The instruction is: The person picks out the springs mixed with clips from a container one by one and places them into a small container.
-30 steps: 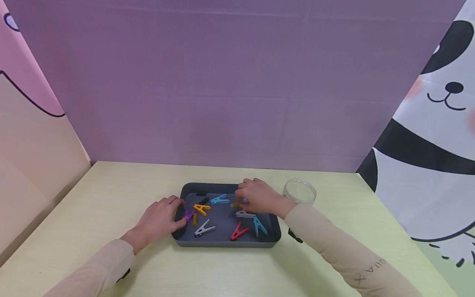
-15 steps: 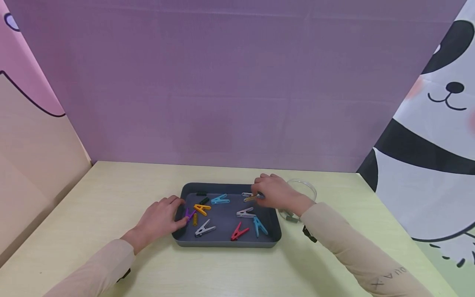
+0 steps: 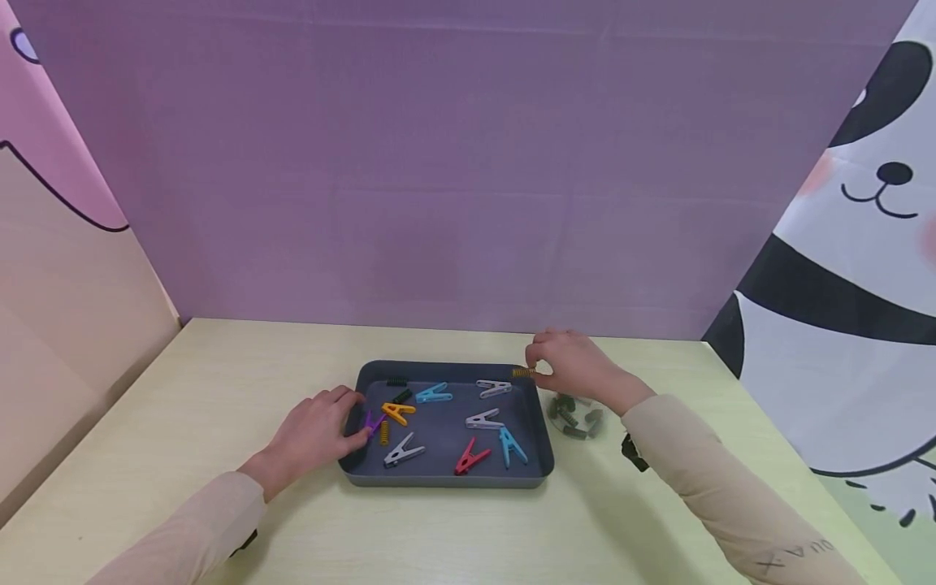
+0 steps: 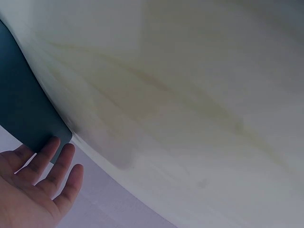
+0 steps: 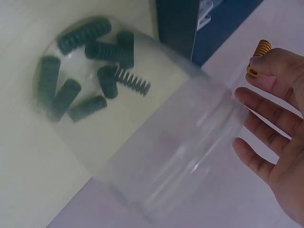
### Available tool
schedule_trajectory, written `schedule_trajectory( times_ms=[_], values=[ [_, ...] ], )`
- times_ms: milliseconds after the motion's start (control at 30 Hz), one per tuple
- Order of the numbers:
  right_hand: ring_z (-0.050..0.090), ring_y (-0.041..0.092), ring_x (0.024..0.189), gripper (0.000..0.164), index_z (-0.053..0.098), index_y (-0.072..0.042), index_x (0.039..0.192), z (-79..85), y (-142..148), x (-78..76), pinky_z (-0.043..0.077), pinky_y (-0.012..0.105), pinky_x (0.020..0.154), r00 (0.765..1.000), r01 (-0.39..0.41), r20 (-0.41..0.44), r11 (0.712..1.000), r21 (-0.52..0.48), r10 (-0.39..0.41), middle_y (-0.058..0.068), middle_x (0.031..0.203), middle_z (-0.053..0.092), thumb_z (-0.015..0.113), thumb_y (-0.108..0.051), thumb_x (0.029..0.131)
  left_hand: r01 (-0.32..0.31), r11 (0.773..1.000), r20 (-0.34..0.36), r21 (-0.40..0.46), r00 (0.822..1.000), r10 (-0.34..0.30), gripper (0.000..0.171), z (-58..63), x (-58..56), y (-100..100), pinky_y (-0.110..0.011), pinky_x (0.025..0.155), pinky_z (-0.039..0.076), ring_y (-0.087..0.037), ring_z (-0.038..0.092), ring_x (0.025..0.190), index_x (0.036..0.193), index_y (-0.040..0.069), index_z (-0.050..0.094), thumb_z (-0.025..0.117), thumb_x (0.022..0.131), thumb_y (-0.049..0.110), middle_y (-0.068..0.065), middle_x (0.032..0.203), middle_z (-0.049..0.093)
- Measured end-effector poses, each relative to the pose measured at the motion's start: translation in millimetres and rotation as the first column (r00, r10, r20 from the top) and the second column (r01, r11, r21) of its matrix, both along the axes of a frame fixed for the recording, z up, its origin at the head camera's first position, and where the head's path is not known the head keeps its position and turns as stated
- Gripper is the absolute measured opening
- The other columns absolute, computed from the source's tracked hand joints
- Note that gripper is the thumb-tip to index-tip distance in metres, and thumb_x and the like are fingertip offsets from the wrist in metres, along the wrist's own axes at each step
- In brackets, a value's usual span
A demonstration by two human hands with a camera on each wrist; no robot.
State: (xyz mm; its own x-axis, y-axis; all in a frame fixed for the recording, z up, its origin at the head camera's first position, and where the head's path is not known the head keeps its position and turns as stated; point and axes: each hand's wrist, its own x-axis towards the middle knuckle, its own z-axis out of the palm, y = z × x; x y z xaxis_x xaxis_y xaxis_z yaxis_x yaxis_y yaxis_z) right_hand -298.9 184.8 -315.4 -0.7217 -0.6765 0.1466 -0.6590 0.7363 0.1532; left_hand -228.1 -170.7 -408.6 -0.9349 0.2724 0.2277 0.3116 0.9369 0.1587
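Observation:
My right hand [image 3: 581, 370] pinches a yellow coil spring [image 3: 523, 373] between thumb and index finger, over the tray's far right corner. In the right wrist view the spring [image 5: 260, 58] sticks out past the thumb, the other fingers loosely extended. Just beneath that hand stands a clear jar [image 5: 166, 156] with several dark green springs [image 5: 85, 35] at its bottom. My left hand [image 3: 314, 435] rests at the left wall of the grey tray [image 3: 446, 481], fingers relaxed against it. Beside its thumb lies a purple clothespin [image 3: 374, 423], partly hidden.
Inside the tray lie blue clothespins [image 3: 435, 393], pale grey clothespins [image 3: 404, 450], a red clothespin [image 3: 471, 457] and an orange clothespin [image 3: 398, 412]. Another yellow spring [image 3: 383, 432] and dark springs [image 3: 402, 396] lie at its left. A purple backdrop [image 3: 468, 179] rises behind the table.
The right hand has lifted the yellow spring from the tray and carried it right and away toward the far right corner. The left hand and tray have stayed put.

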Motion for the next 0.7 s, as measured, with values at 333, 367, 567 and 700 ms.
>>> schedule_trajectory(
  times_ms=[333, 367, 567, 700],
  values=[
    [0.055, 0.019, 0.082, 0.009, 0.066, -0.015, 0.083, 8.1, 26.8, -3.7, 0.048, 0.039, 0.072, 1.000, 0.025, -0.016, 0.995, -0.094, -0.027, -0.002, 0.087, 0.063, 0.069, -0.015, 0.075, 0.003, 1.000, -0.007, -0.005, 1.000, -0.003, 0.049, -0.3, 0.0, 0.1, -0.040, 0.081, 0.051, -0.023, 0.059, 0.095, 0.110, 0.010, 0.060, 0.064, 0.077, 0.045, -0.008, 0.109, 0.060],
    [0.055, 0.019, 0.083, 0.009, 0.066, -0.015, 0.083, 8.7, 29.2, -3.5, 0.048, 0.039, 0.072, 0.999, 0.031, -0.012, 0.994, -0.105, -0.033, -0.002, 0.087, 0.063, 0.069, -0.015, 0.075, 0.002, 1.000, -0.004, -0.006, 1.000, -0.002, 0.049, -0.3, -0.1, 0.2, -0.040, 0.081, 0.051, -0.023, 0.059, 0.095, 0.110, 0.010, 0.060, 0.064, 0.077, 0.045, -0.008, 0.109, 0.060],
    [0.055, 0.019, 0.081, 0.009, 0.065, -0.014, 0.083, 10.3, 45.8, -2.1, 0.048, 0.038, 0.070, 0.998, 0.057, -0.008, 0.987, -0.152, -0.059, -0.001, 0.085, 0.062, 0.069, -0.013, 0.074, 0.000, 1.000, 0.001, -0.012, 1.000, 0.000, 0.049, -0.2, -0.6, 0.5, -0.039, 0.080, 0.051, -0.023, 0.059, 0.094, 0.111, 0.010, 0.060, 0.065, 0.077, 0.045, -0.008, 0.110, 0.060],
    [0.056, 0.020, 0.082, 0.008, 0.065, -0.013, 0.083, 9.5, 56.8, -2.9, 0.048, 0.038, 0.071, 0.997, 0.075, 0.002, 0.982, -0.175, -0.075, 0.000, 0.085, 0.062, 0.068, -0.013, 0.075, -0.003, 1.000, 0.004, -0.012, 1.000, 0.003, 0.049, -0.5, -0.5, 0.4, -0.040, 0.081, 0.051, -0.023, 0.059, 0.095, 0.111, 0.010, 0.060, 0.065, 0.077, 0.046, -0.008, 0.110, 0.060]
  ],
)
